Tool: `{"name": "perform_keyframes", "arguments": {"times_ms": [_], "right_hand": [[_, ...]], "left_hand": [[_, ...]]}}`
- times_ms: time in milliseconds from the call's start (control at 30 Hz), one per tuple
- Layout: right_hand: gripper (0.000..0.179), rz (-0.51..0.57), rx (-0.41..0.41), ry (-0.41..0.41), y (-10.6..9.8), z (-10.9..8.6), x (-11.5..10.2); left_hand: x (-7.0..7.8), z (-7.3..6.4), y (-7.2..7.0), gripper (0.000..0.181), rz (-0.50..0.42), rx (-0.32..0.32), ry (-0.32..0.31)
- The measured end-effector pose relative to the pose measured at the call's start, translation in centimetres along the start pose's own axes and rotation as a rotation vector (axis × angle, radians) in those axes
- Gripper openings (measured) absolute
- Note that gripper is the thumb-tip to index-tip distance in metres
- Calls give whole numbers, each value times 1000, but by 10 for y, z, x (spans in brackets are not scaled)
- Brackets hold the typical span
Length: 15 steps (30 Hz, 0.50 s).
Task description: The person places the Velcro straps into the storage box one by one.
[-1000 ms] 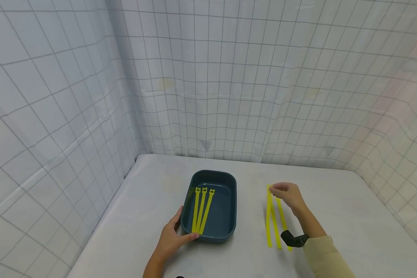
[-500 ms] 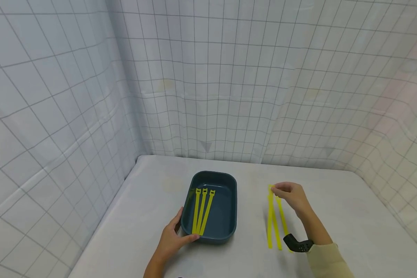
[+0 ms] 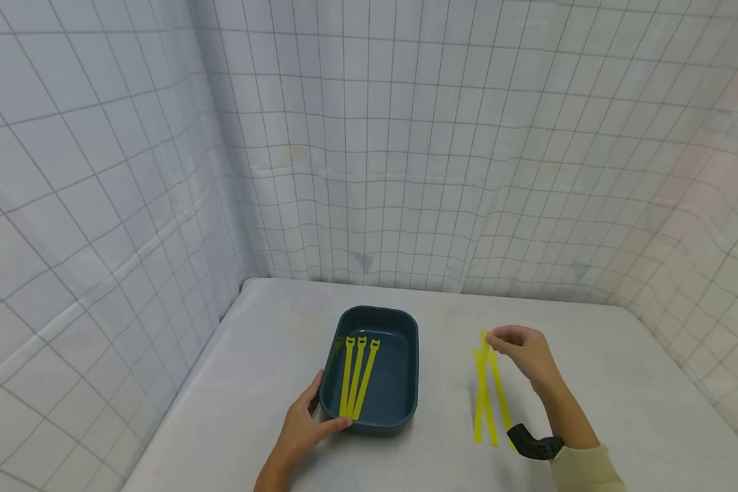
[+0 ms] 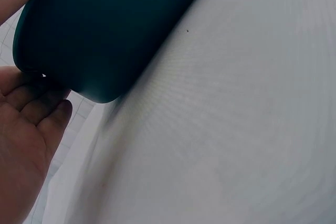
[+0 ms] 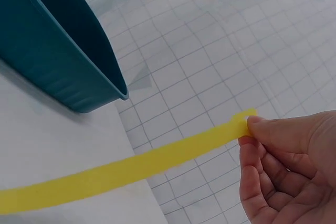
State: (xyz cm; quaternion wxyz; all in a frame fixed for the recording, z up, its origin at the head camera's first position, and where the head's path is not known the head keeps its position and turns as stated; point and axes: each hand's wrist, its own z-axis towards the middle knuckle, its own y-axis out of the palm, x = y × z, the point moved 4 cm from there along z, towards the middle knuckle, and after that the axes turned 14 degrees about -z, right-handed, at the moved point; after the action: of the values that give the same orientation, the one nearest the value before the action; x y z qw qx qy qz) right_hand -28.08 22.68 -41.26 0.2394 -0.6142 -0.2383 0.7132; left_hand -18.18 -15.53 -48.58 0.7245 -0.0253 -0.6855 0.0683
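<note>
My left hand (image 3: 299,427) grips the lower left corner of a dark teal plastic bin (image 3: 396,383), thumb on the rim and fingers along the outer side. Inside the bin, three yellow cable ties (image 3: 361,372) with slotted heads lie side by side. To the right, my right hand (image 3: 529,354) pinches the head of another yellow cable tie (image 5: 131,170) between thumb and fingers. That strap slants down toward the table. Two more yellow ties (image 3: 501,396) lie below it, partly crossed by the held one in the head view.
The white table (image 3: 443,451) meets white grid-patterned curtains (image 3: 369,171) at the back and sides. A black band (image 3: 535,445) sits on my right wrist, by a beige sleeve (image 3: 587,471).
My right hand has shifted slightly right, lifting the pinched tie's head away from the two ties on the table. The left hand stays on the bin.
</note>
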Motion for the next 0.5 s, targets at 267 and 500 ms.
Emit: {"name": "perform_keyframes", "arguments": {"times_ms": [267,500], "right_hand": [[29,6,65,-55,16,30,83],[43,20,85,-23,-21,-17,-28]], "left_hand": [[-1,-1,2,99,12,8,13],[-1,0,1,99,14,8,12]]}}
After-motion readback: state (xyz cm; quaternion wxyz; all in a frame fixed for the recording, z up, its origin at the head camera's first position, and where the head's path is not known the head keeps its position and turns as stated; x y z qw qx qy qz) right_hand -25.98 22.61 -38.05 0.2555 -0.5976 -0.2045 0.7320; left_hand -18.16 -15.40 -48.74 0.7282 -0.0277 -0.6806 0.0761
